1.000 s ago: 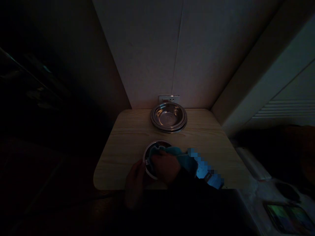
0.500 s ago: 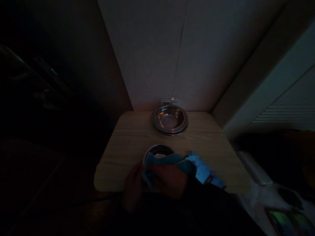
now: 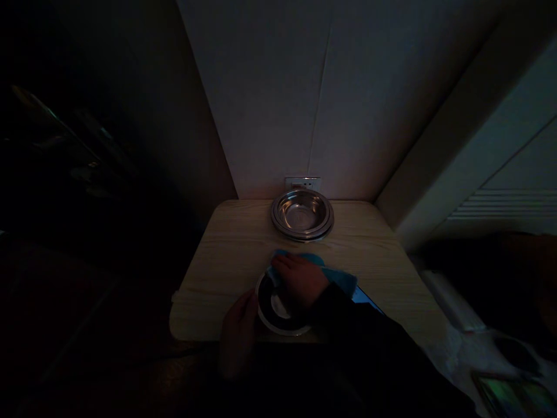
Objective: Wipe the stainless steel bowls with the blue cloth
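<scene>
A round metal bowl [image 3: 278,327] sits near the front edge of the small wooden table [image 3: 209,273]. At its left rim my left hand [image 3: 238,325] is closed, pinching the edge between thumb and fingers. My right hand [image 3: 302,280] presses a blue cloth [image 3: 342,280] against the bowl's far rim, its fingers closed over the fabric. Part of the cloth spreads out to the right of that hand. The right hand and its dark sleeve hide the right part of the bowl.
Stacked metal dishes [image 3: 301,216] stand at the table's back, in front of a wall socket [image 3: 303,183]. A lit, bluish flat thing [image 3: 363,298] lies partly under my right sleeve. A screen [image 3: 513,395] glows at the lower right. The room is dim.
My right hand and the cloth have moved from the bowl's near left side up to its far rim, uncovering the inside. The left hand stays at the left rim.
</scene>
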The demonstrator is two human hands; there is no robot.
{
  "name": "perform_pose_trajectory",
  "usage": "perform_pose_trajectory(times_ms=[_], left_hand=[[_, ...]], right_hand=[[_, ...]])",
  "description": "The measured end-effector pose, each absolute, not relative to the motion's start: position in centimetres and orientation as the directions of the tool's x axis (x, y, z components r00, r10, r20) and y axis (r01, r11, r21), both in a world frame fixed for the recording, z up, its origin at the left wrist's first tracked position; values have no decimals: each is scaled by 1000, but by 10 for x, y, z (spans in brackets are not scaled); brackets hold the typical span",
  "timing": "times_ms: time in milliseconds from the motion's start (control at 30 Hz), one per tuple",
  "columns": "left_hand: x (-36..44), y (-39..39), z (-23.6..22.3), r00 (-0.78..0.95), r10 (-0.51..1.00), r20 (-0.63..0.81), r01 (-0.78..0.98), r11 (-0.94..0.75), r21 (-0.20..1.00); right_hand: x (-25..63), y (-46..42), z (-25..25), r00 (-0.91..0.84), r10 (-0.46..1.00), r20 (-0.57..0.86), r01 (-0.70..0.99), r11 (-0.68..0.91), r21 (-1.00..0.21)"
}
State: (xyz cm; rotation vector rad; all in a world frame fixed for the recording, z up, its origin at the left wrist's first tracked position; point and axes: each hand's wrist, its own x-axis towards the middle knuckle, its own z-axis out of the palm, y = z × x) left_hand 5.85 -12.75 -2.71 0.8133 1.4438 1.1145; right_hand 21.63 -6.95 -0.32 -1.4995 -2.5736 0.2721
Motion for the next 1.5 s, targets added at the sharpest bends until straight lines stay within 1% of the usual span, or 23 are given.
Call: perform_pose_trajectory(times_ms=[133, 200, 267, 333, 400, 500, 600, 767, 867, 967, 1067, 1200, 1300, 1400, 1500], left_hand=[[53, -123, -24, -140, 922, -361, 1, 365, 931], [50, -121, -22, -150, 920, -363, 47, 374, 926], [47, -122, -21, -138, 923, -360, 62, 371, 926], [46, -123, -20, -100, 926, -365, 37, 370, 928], [46, -124, -19, -58, 925, -374, 13, 376, 927], [47, -125, -17, -70, 920, -385, 12, 386, 922], [48, -126, -13, -142, 912, -385, 33, 393, 919], [47, -126, -11, -236, 902, -360, 72, 386, 920], [47, -126, -11, -255, 905, -340, 81, 371, 925], [48, -125, -9, -270, 897, -350, 76, 382, 921], [49, -125, -8, -282, 890, -359, 66, 391, 918], [49, -126, -16, -269, 899, -346, 11, 362, 932], [49, -127, -22, -261, 917, -302, 66, 329, 942], [49, -127, -18, -294, 913, -284, 137, 334, 933], [49, -127, -13, -304, 907, -290, 156, 348, 924]], right_hand=[[198, -72, 1, -681, 730, 64, 702, 675, -229], [193, -70, 2, -732, 679, 53, 650, 719, -246], [195, -66, 4, -703, 711, 4, 678, 672, -297], [205, -62, 4, -613, 787, -66, 755, 560, -340], [218, -61, 5, -522, 845, -118, 817, 455, -353], [233, -67, 5, -458, 879, -134, 851, 390, -351], [241, -79, 6, -412, 902, -126, 859, 339, -382], [241, -103, 1, -312, 948, -71, 859, 249, -447], [241, -116, -6, -326, 945, 10, 830, 291, -475], [241, -130, -11, -350, 930, 112, 787, 356, -504], [237, -144, -10, -329, 921, 208, 775, 389, -497], [215, -159, -8, -332, 912, 243, 771, 410, -486], [191, -165, -12, -342, 897, 281, 762, 440, -475], [178, -166, -17, -338, 889, 307, 772, 449, -449], [187, -163, -16, -411, 865, 288, 755, 500, -424]])
